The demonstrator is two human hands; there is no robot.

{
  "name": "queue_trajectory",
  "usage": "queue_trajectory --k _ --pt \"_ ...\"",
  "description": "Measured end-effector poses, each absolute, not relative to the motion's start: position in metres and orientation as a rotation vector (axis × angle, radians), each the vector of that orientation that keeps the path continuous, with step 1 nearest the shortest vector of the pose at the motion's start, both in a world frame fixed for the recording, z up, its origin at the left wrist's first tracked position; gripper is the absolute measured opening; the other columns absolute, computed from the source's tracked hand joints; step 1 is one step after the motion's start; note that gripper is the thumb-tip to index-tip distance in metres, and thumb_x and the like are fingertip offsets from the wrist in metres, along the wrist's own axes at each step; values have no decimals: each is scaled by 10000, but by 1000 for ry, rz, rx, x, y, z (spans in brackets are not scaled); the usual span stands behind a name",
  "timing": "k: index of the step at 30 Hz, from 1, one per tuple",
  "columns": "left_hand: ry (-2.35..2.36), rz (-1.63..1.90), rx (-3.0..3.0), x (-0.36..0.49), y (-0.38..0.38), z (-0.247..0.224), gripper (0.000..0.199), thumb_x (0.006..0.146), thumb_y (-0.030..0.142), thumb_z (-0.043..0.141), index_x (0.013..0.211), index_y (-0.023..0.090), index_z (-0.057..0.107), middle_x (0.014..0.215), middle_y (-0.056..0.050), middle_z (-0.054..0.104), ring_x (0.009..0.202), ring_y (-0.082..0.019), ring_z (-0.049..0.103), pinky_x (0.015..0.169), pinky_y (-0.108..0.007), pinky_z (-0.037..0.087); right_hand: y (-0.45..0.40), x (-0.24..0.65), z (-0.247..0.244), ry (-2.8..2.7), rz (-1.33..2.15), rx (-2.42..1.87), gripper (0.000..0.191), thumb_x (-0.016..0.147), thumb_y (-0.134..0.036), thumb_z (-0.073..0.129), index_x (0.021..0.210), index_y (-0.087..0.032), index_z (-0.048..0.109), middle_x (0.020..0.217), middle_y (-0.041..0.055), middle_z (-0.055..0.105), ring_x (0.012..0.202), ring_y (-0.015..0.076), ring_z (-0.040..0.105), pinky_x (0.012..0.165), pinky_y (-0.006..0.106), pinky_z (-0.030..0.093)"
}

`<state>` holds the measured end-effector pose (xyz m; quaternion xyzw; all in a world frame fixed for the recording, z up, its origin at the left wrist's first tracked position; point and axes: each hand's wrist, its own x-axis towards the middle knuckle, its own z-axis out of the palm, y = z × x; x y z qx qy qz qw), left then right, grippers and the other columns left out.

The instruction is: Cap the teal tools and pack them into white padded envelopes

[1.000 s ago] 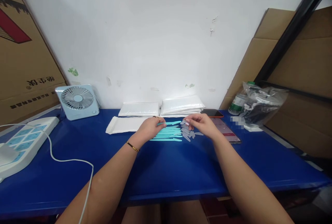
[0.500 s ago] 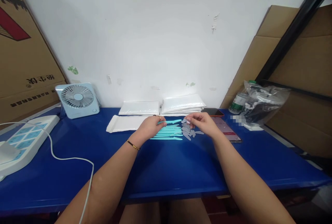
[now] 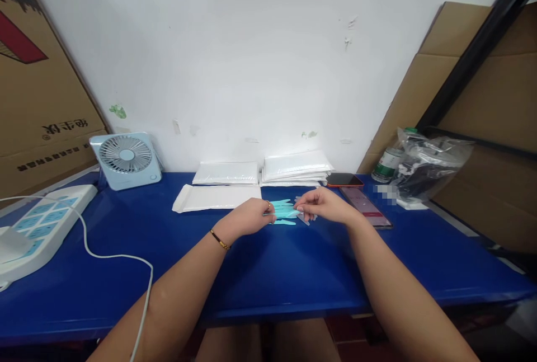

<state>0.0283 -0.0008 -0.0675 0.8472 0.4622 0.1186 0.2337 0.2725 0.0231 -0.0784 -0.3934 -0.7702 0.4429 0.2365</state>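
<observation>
My left hand (image 3: 251,216) is closed in a pinch on the handle of a slim turquoise eyebrow razor (image 3: 289,214), whose tip points right. At that tip the fingers of my right hand (image 3: 325,205) are pinched together on a small translucent blade cap (image 3: 299,214). Whether the cap is around the blade or only beside it, I cannot tell. Beneath my hands several more turquoise razors (image 3: 282,203) lie side by side on the table. More translucent caps (image 3: 302,221) lie in a loose pile, partly hidden under my right hand.
White packets (image 3: 226,173) and a taller packet stack (image 3: 296,166) lie by the wall, a flat white pouch (image 3: 213,198) nearer. Two phones (image 3: 369,208) rest to the right, near a bagged dark item (image 3: 428,172) and bottle (image 3: 386,166). Leftward are a fan (image 3: 126,160) and power strip (image 3: 54,227).
Both hands have come slightly nearer to me, and my left hand has shifted right. The held razor's tip and the cap now meet at my right fingertips.
</observation>
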Motion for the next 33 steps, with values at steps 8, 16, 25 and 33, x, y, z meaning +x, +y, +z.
queue_trajectory --k 8,16,25,33 --pt "1230 167 2324 35 -8 -66 256 781 403 508 734 194 650 669 1 603 604 -128 502 529 -226 329 19 269 -77 -2185 1270 -1103 320 741 -427 625 842 -128 680 627 40 668 585 146 638 553 235 484" --pt "1483 182 2590 36 -2 -77 124 727 307 612 810 235 670 865 -19 653 764 -166 579 589 -235 378 28 277 -84 -2492 579 -1484 203 587 -315 708 731 -173 696 656 11 671 567 135 588 507 211 390" --pt "1576 153 2590 39 8 -90 88 728 291 617 735 218 666 810 -11 665 715 -162 591 556 -243 373 24 278 -85 -2549 805 -1458 147 664 -223 563 728 -158 679 620 7 647 480 116 569 471 203 411" --pt "1559 167 2575 38 9 -91 90 723 289 622 725 206 658 813 -23 662 726 -157 595 579 -232 387 24 276 -83 -2543 858 -1382 142 672 -233 582 728 -158 689 597 8 637 485 116 553 471 206 407"
